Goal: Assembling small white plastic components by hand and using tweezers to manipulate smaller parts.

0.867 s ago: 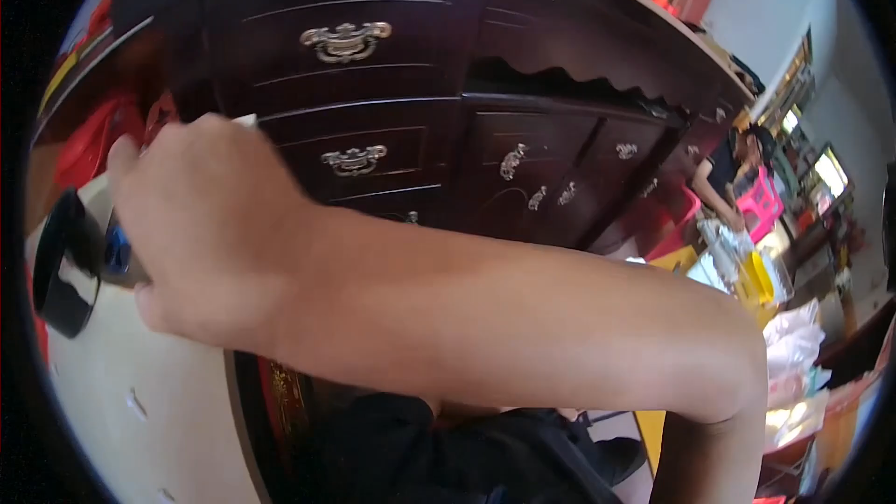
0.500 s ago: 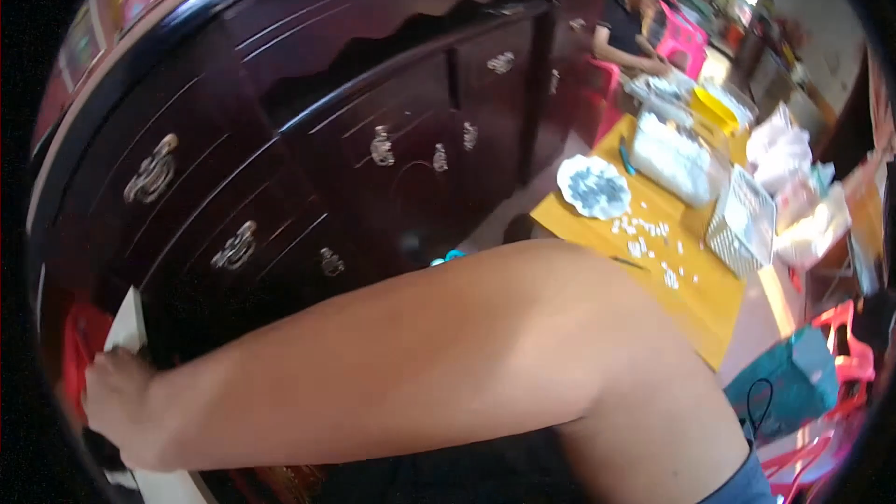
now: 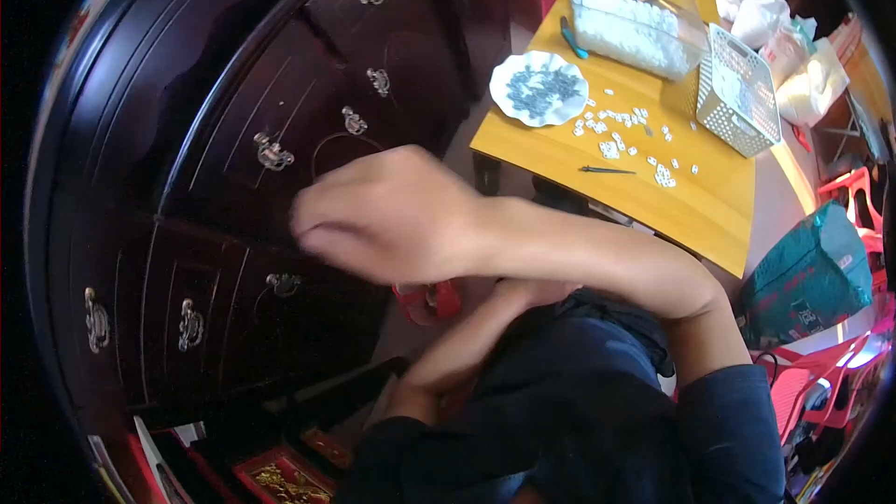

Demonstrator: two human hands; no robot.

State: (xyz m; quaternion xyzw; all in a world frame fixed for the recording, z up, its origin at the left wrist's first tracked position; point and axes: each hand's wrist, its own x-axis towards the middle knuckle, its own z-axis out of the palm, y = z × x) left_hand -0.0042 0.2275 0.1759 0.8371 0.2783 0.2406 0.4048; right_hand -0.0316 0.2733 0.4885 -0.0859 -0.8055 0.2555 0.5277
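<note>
My right hand (image 3: 392, 215) hangs in mid-air in front of a dark wooden cabinet (image 3: 215, 65) with brass drawer pulls. Its fingers are curled in, it is motion-blurred, and nothing shows in it. The right forearm runs back to a dark blue sleeve at the lower right. My left forearm rises from the lower middle and my left hand (image 3: 537, 291) is tucked under the right forearm, mostly hidden. A red object (image 3: 429, 303) lies just below the right hand, against the cabinet's foot.
A yellow table (image 3: 709, 210) stands at the upper right with a white plate (image 3: 539, 87) of dark bits, a clear tub (image 3: 635, 23) of white pieces, a white mesh basket (image 3: 737, 89) and a dark tool (image 3: 605, 169). A teal bag (image 3: 807, 271) sits beside it.
The view has swung round. My right hand has left the white thing at the far left and now hovers in front of the cabinet drawers; the dark object it gripped is gone from sight.
</note>
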